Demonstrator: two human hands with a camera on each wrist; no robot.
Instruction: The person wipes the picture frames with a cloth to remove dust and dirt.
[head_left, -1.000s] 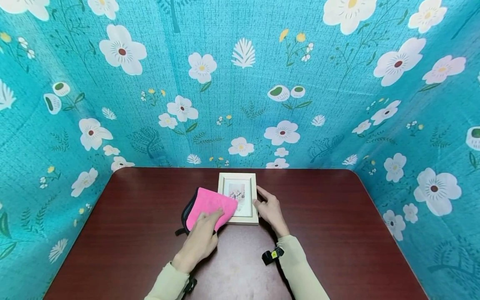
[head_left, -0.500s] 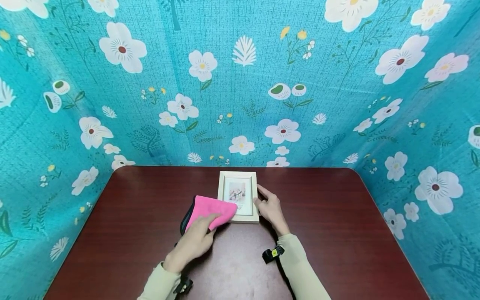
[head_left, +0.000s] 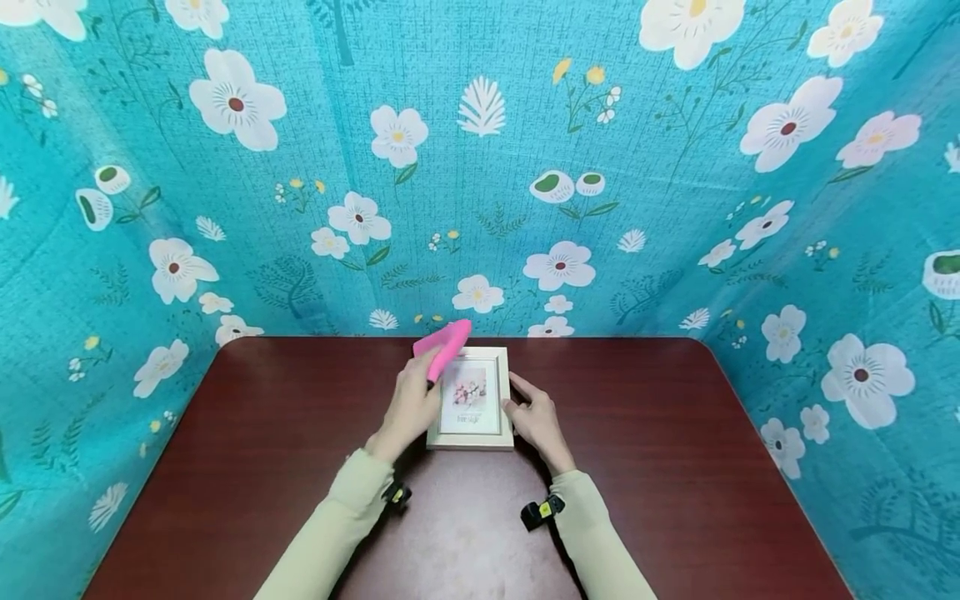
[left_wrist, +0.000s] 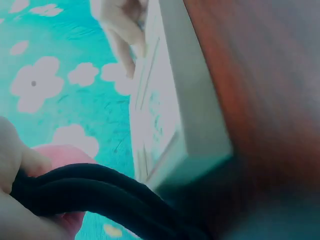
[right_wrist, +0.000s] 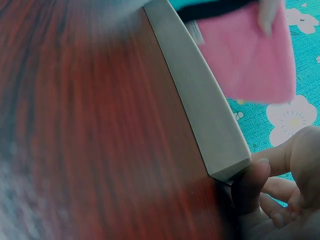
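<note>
A pale picture frame (head_left: 468, 442) lies on the table, its print of pink flowers and lettering facing up. My left hand (head_left: 408, 406) grips a pink cloth (head_left: 450, 342) with black edging, folded up over the frame's upper left corner. In the left wrist view, the black edging (left_wrist: 95, 185) bends out from between the fingers. On the opposite side, my right hand (head_left: 536, 419) holds the frame's right edge, thumb against it. The right wrist view shows the pink cloth (right_wrist: 245, 62) hanging beyond the frame's side (right_wrist: 200, 95), with the right hand (right_wrist: 287, 187) at its near corner.
The dark red-brown table (head_left: 645, 467) ends just behind the frame. A blue flowered fabric (head_left: 480, 208) hangs along the back and both sides. Black wrist cameras sit on both cuffs.
My left hand has carried the cloth from the frame's lower left up to its upper left corner, uncovering the lower part of the print. The right hand keeps its hold on the right edge.
</note>
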